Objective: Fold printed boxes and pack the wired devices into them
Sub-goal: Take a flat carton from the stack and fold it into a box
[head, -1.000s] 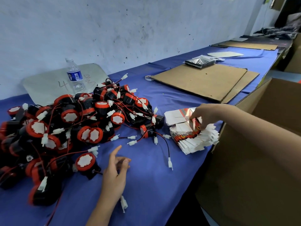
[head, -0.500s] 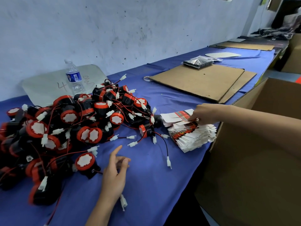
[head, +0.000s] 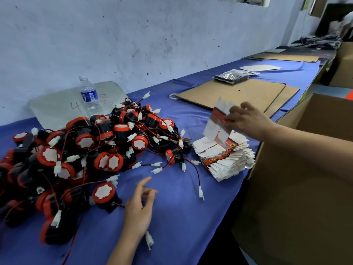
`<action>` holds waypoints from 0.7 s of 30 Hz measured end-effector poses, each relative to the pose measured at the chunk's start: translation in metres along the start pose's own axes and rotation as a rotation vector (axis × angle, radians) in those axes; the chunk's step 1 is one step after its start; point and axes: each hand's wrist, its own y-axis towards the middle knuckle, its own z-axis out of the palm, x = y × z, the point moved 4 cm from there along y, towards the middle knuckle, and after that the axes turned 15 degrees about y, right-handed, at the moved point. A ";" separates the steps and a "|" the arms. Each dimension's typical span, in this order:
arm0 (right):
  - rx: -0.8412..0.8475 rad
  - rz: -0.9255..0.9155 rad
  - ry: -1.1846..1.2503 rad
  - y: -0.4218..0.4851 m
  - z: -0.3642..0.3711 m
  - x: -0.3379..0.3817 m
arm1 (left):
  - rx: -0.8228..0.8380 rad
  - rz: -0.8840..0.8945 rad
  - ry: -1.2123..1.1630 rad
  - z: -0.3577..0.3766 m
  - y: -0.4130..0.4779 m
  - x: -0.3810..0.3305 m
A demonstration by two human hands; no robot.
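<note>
Right hand (head: 248, 121): pinched one flat printed box (head: 217, 123), tilted just above the stack of flat boxes (head: 225, 159) at the surface's (head: 181, 217) right edge, beside the cardboard carton (head: 296, 188); left hand (head: 139, 209): fingers loose, held nothing, over bare blue cloth near the front edge; wired devices (head: 86, 150): heaped left, wires trailing toward the stack.

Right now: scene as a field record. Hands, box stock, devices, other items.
flat box stack: fanned, at the blue cloth's right edge
wired devices: loose tangled pile on the blue cloth
right hand: pinches one flat printed box, above the flat box stack
left hand: open, holds nothing, beside the wired devices
other: water bottle, cardboard sheets, large carton at right
</note>
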 end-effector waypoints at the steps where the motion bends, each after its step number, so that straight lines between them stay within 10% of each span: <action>1: -0.103 0.027 0.029 -0.001 -0.014 -0.005 | 0.000 0.004 0.001 0.000 0.000 0.000; 6: -0.762 0.185 0.567 -0.010 -0.080 -0.001 | -0.050 0.008 -0.080 -0.003 -0.002 -0.007; 12: -0.369 0.180 1.822 0.006 -0.073 0.152 | -0.199 0.032 -0.363 -0.017 -0.010 -0.024; 21: -0.310 0.822 1.889 0.025 -0.049 0.233 | -0.222 0.008 -0.414 -0.012 -0.014 -0.026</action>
